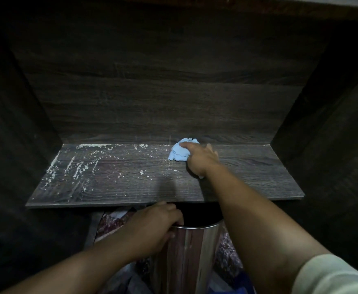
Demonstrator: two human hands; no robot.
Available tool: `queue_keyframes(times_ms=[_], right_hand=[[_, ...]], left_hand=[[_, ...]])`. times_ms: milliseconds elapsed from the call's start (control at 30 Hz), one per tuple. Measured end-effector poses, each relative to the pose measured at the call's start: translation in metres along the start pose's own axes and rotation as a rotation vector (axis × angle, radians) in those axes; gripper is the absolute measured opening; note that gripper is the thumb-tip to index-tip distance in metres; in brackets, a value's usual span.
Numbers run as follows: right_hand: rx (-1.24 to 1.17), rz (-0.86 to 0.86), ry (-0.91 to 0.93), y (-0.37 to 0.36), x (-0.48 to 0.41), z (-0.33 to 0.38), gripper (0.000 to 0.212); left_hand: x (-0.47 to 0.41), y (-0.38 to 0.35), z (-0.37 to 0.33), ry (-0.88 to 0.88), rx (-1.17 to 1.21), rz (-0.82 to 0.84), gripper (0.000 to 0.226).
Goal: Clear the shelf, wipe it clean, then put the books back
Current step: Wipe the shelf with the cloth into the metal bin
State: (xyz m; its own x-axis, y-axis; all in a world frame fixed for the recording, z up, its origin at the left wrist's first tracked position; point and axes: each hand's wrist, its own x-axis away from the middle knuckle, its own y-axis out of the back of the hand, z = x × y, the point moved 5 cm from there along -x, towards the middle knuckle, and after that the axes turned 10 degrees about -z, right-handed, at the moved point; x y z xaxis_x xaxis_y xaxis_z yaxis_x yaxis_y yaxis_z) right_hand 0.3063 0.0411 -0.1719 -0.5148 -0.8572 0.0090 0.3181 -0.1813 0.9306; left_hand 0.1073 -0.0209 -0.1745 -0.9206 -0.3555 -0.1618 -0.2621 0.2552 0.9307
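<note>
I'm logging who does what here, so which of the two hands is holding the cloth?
The right hand, up on the shelf, presses the blue cloth. The left hand grips the metal bin rim below.

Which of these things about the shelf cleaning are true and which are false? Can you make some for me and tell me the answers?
1. The right hand presses a blue cloth on the shelf. True.
2. Books are stacked on the shelf. False: no books are on it, only the cloth and white dust.
3. The white dust lies mostly on the left part of the shelf. True.
4. The left hand is wiping too. False: it grips the rim of a shiny metal bin below the shelf's front edge.
5. The cloth is red. False: it is light blue.
</note>
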Motion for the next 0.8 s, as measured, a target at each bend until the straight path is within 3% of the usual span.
queue_keyframes(times_ms=[267,567,800], right_hand=[[0.27,0.136,0.117,0.022,0.003,0.014,0.058],[0.006,0.138,0.005,0.018,0.058,0.007,0.049],[-0.06,0.185,-0.075,0.008,0.106,0.004,0.045]], left_hand=[[0.011,0.003,0.002,-0.01,-0.019,0.016,0.018],[0.018,0.009,-0.002,-0.046,-0.045,0.037,0.02],[0.028,0.009,-0.005,-0.036,-0.02,0.045,0.018]])
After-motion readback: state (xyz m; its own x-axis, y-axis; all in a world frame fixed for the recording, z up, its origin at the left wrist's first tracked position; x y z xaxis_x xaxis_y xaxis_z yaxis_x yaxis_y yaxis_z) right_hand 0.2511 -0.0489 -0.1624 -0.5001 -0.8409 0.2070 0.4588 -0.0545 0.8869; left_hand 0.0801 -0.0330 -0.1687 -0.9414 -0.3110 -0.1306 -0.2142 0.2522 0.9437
